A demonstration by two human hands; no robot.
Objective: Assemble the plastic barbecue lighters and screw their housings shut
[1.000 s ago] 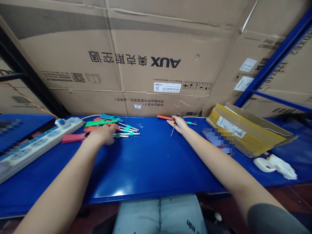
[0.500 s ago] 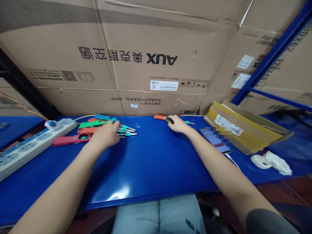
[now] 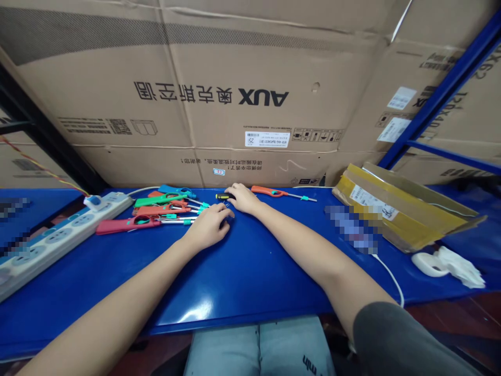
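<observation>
My right hand (image 3: 241, 198) is closed round a small black-and-yellow screwdriver (image 3: 223, 197), whose handle sticks out to the left; its tip is hidden. My left hand (image 3: 211, 225) hovers low over the table just beside it, fingers bent and thumb apart, with nothing visible in them. Between the two hands lie tiny light slivers (image 3: 226, 204), too small to name. Left of my left hand is a group of long-necked gas lighters: a red lighter (image 3: 127, 224), an orange lighter (image 3: 162, 210), a green lighter (image 3: 154, 199) and a blue lighter (image 3: 172, 191). Behind my right wrist lies another orange lighter (image 3: 270, 191).
A white power strip (image 3: 66, 235) runs along the left of the blue table (image 3: 250, 277). On the right are a blurred-out phone (image 3: 354, 230) with a white cable, an open yellow-taped carton (image 3: 391, 209) and a white tape roll (image 3: 429, 265). A large cardboard sheet (image 3: 203, 125) stands behind.
My right hand has moved left with the screwdriver, away from the single orange lighter. My left hand has moved right, off the group of lighters, and come close to the right one.
</observation>
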